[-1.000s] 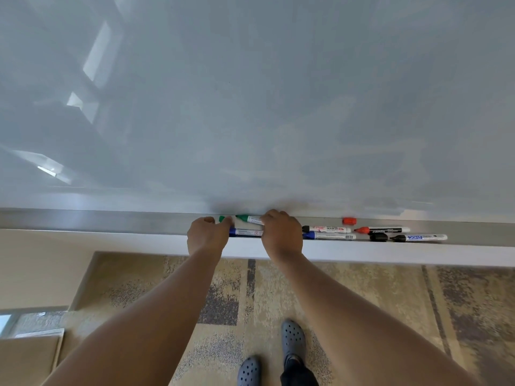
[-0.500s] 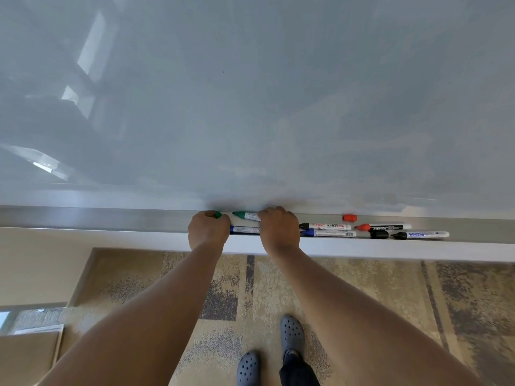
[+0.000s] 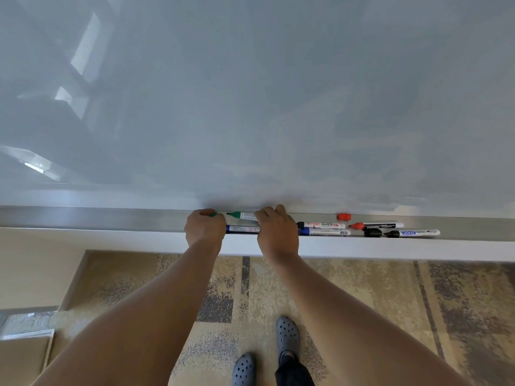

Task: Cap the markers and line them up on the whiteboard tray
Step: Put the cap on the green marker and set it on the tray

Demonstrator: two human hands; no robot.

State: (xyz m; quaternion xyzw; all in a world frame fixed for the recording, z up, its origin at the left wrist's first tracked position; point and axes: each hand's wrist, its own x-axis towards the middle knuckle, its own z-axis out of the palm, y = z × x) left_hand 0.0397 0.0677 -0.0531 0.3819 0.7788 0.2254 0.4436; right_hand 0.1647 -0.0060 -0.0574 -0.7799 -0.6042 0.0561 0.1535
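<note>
On the metal whiteboard tray (image 3: pixel 97 218) my left hand (image 3: pixel 204 228) is closed around a green cap (image 3: pixel 213 214). My right hand (image 3: pixel 276 229) grips the barrel of an uncapped green marker (image 3: pixel 242 215), whose tip points left at the cap, a small gap apart. A blue marker (image 3: pixel 242 229) lies below it between my hands. To the right lie a black-tipped red-label marker (image 3: pixel 323 225), another blue marker (image 3: pixel 326 232), a red-tipped marker (image 3: pixel 376 225), a loose red cap (image 3: pixel 344 217), a loose black cap (image 3: pixel 373 233) and an uncapped black marker (image 3: pixel 412 233).
The glossy whiteboard (image 3: pixel 250 107) fills the upper view. Below the tray is patterned carpet (image 3: pixel 390 302) with my grey clogs (image 3: pixel 287 335). A cardboard box (image 3: pixel 22 355) sits at lower left. The tray's left stretch holds nothing.
My left hand has closed over the green cap and lifted it toward the marker tip. My right hand keeps its hold on the green marker. The other markers lie as before.
</note>
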